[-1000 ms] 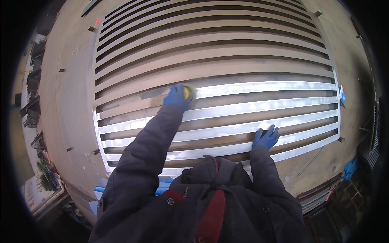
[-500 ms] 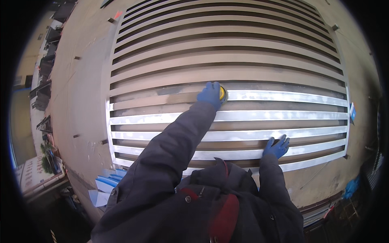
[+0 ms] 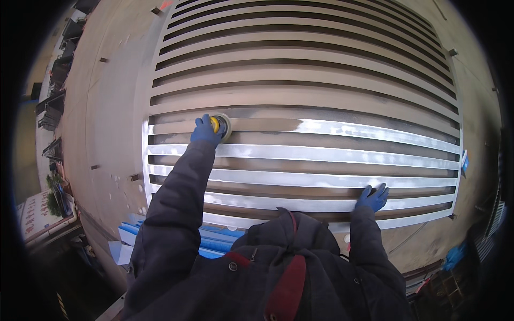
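My left hand [image 3: 206, 130], in a blue glove, is closed on a round sanding pad [image 3: 227, 128] with a yellow middle and a pale rim. The pad rests on a slat [image 3: 265, 124] of a large slatted metal panel, close to the panel's left side. That slat is dull brown beside the pad and bright silver from about its middle rightward. Lower right, my blue-gloved right hand [image 3: 373, 198] has its fingers spread over the nearer bright slats and holds nothing. Whether the pad is powered cannot be made out.
Farther slats [image 3: 310, 73] are dull brown with dark gaps between them. Blue and white sheets [image 3: 217, 238] lie at the panel's near left edge. Small dark brackets [image 3: 134, 177] stick out beside the panel. Blue plastic [image 3: 454, 258] lies at lower right.
My left hand has slid the sanding pad leftward along the slat, from near the middle toward the left end. My right hand stays spread at nearly the same place.
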{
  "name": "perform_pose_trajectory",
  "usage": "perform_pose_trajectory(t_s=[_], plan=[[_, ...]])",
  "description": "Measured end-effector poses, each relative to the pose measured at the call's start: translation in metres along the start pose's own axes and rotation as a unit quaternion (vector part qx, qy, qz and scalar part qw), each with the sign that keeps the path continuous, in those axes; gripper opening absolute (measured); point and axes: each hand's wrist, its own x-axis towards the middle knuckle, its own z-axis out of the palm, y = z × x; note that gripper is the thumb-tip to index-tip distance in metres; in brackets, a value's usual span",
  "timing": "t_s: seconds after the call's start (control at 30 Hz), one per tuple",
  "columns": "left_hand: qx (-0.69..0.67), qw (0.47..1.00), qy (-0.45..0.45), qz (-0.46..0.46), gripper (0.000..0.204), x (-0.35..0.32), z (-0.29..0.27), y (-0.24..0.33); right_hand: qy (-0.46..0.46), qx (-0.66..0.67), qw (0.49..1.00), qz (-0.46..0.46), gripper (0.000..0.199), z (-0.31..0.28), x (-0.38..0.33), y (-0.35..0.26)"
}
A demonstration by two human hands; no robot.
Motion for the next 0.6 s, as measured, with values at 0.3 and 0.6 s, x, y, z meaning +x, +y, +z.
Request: perform_pose_trajectory(t_s=[0.3,0.6], plan=[[-0.007,1.000,-0.012,0.009,0.089,0.023,0.000,-0.058,0.011,0.005,1.000,-0.007,0.068,0.000,-0.004,-0.006],[-0.006,0.999,-0.021,0.029,0.090,0.018,0.003,-0.024,0.013,0.026,1.000,0.003,0.070,-0.002,-0.003,-0.008]])
